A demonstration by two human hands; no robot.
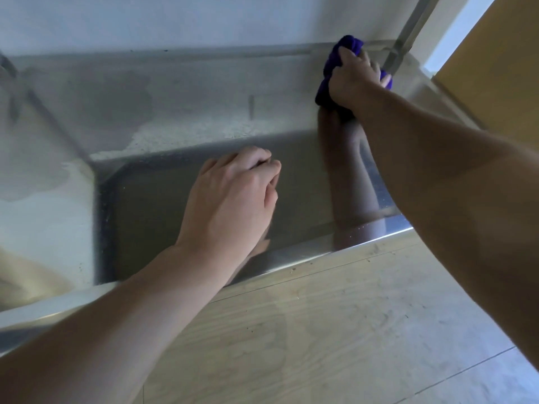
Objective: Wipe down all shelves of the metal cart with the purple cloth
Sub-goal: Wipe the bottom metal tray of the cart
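Note:
A shiny metal cart shelf (175,91) fills the upper half of the head view and mirrors the wall and my arms. My right hand (354,83) grips a bunched purple cloth (323,97) and presses it on the shelf's far right corner, beside the upright cart post (408,33). My left hand (233,196) rests on the shelf near its front rim (306,252), fingers curled under, holding nothing.
Pale wood-look floor (320,330) lies below the shelf's front edge, with small crumbs near the rim. A white wall (175,18) stands behind the cart. A tan wooden panel (501,68) rises at the right.

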